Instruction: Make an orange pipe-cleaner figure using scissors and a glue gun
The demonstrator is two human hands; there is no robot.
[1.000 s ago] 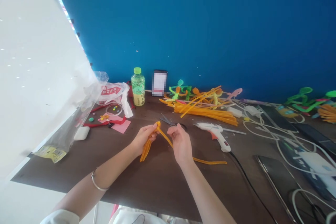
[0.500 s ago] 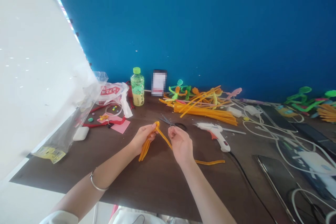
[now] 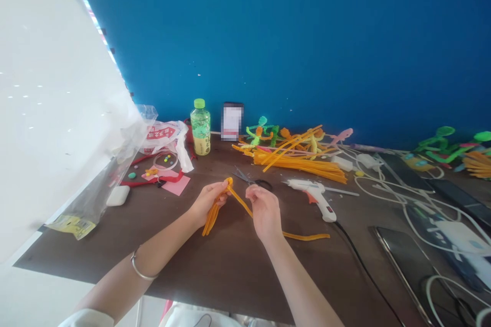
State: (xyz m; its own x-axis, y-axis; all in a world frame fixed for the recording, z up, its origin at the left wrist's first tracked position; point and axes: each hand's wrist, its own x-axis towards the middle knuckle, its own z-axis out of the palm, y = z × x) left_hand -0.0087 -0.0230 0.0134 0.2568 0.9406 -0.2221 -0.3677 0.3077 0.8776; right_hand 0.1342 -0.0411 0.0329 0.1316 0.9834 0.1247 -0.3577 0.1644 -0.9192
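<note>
Several strands [image 3: 210, 219] pinched in left grip [image 3: 209, 201].

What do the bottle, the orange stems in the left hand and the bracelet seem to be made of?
Bottle: probably clear, glossy plastic; light passes through its upper part.
Orange stems in the left hand: matt, fuzzy fibre, as their soft edges suggest; any wire core is hidden.
Bracelet: likely polished metal, given its silvery shine.

Passable between the pink paper [image 3: 179, 186] and the scissors [image 3: 243, 176] toward the bottle [image 3: 201, 133], but blocked beyond the scissors by the orange bundle [image 3: 303, 166], and rightward by the orange strand [image 3: 307, 237], glue gun [image 3: 313, 193] and cord [image 3: 362, 262].
</note>
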